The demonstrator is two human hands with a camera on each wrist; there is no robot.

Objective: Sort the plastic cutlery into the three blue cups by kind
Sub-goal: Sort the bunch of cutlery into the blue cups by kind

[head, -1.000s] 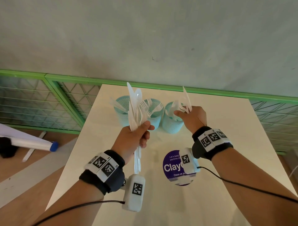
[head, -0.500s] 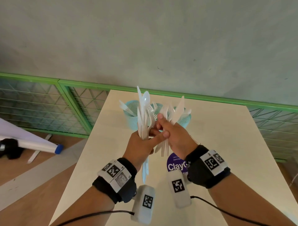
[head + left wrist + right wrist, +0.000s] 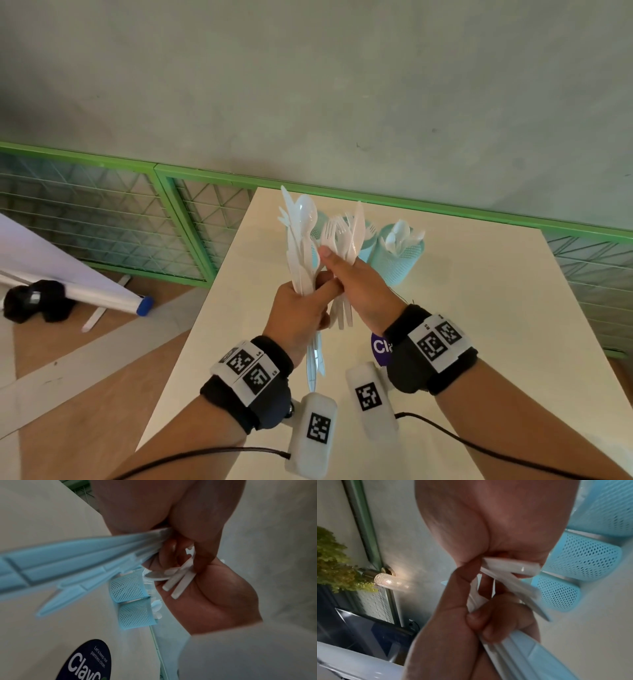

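Observation:
My left hand [image 3: 303, 310] grips an upright bundle of white plastic cutlery [image 3: 301, 240], with a spoon bowl and knife tips on top; its handles [image 3: 72, 562] run past the left wrist camera. My right hand [image 3: 356, 284] grips a smaller bunch of forks and a knife [image 3: 346, 236], pressed against the left bundle. The two hands touch above the table. Behind them stand the blue mesh cups; the right cup [image 3: 399, 260] holds spoons, and the others are mostly hidden. Two cups [image 3: 130, 586] show in the left wrist view, and cups [image 3: 583, 559] appear in the right wrist view.
The pale table [image 3: 479, 325] carries a purple round sticker [image 3: 379, 347] near my right wrist. A green railing [image 3: 191, 219] runs behind and left of the table. On the floor at left lie a white roll with a blue cap [image 3: 102, 298] and a black object [image 3: 37, 305].
My right hand came away from the right cup with its bunch of cutlery and moved left to meet my left hand. The camera view shifted, so the cups now sit behind the hands.

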